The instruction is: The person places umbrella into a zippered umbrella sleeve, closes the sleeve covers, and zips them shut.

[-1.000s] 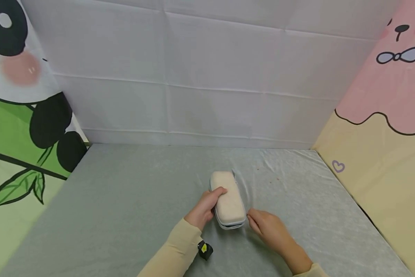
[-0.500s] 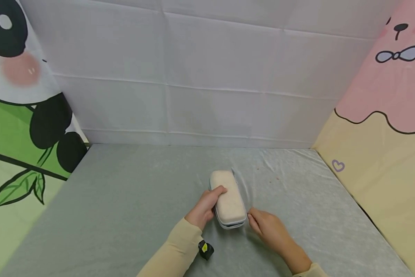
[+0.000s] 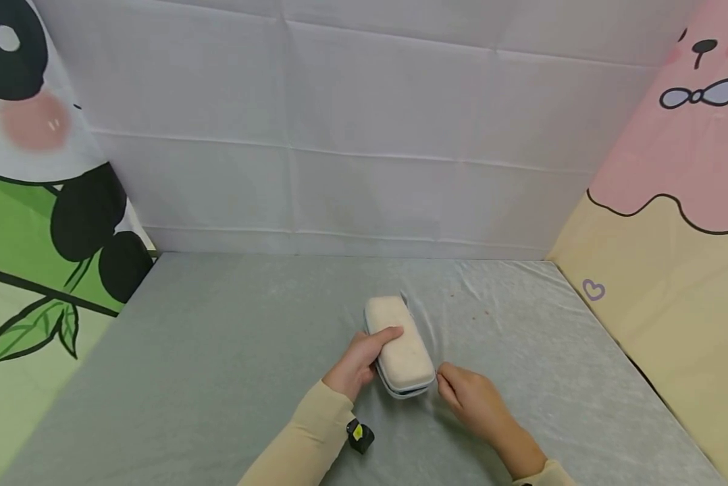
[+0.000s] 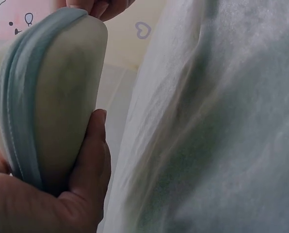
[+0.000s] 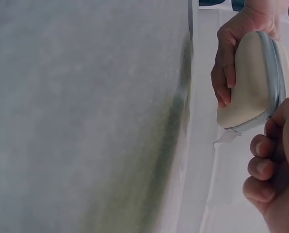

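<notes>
A cream zip-up case (image 3: 403,358) with rounded corners and a pale blue zip band (image 4: 25,92) is held up over the cloth. My left hand (image 3: 359,361) grips its left side, thumb across the upper face and fingers wrapped underneath, as the left wrist view shows. At the case's near right corner my right hand (image 3: 470,398) has thumb and index finger pinched at the zip; the zipper pull itself is hidden by those fingertips. The other fingers of that hand are curled in, seen in the right wrist view. A dark slit shows along the band at the near end.
A grey-green cloth (image 3: 236,351) with creases covers the table. Behind it hangs a white fabric wall (image 3: 364,135). Printed panels stand at the left (image 3: 30,223) and right (image 3: 674,283). A small black device (image 3: 360,437) sits at the left wrist.
The case has turned slightly, its far end shifting left and its near right corner shifting right. My right hand has moved a little right and away from me, still pinching at the zip.
</notes>
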`<state>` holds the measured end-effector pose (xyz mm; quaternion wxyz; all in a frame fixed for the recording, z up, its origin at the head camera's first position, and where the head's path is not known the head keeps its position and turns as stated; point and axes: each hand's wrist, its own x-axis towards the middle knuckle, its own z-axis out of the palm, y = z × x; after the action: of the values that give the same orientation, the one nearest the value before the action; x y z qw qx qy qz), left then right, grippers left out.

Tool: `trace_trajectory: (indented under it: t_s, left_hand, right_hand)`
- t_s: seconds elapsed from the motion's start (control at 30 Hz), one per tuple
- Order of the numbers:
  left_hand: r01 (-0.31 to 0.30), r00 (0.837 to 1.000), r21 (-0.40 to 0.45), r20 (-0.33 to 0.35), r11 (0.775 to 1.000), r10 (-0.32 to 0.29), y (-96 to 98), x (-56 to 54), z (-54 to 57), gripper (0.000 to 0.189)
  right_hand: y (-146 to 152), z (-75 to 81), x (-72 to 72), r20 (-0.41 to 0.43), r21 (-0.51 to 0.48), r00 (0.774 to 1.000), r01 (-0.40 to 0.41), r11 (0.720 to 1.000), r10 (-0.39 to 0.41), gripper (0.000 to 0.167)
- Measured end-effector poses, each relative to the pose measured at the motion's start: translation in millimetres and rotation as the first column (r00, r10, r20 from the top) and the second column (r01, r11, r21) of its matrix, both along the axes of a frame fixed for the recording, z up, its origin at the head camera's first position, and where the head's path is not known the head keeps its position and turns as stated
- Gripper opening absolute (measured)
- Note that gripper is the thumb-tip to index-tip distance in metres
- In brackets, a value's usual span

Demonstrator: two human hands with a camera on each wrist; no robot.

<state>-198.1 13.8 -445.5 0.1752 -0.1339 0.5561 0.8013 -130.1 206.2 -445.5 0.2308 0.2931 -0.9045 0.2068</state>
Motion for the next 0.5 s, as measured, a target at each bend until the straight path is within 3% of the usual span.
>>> trace_trajectory:
  t_s: [0.5]
  left_hand:
    - [0.017,1.000,-0.018,-0.003,1.000,-0.017,2.9,-0.1,-0.5,0.063]
  right_hand:
    - [-0.4,1.2,1.0,-0.035,-0.026,0.998,-0.050,0.998,0.049,0.033]
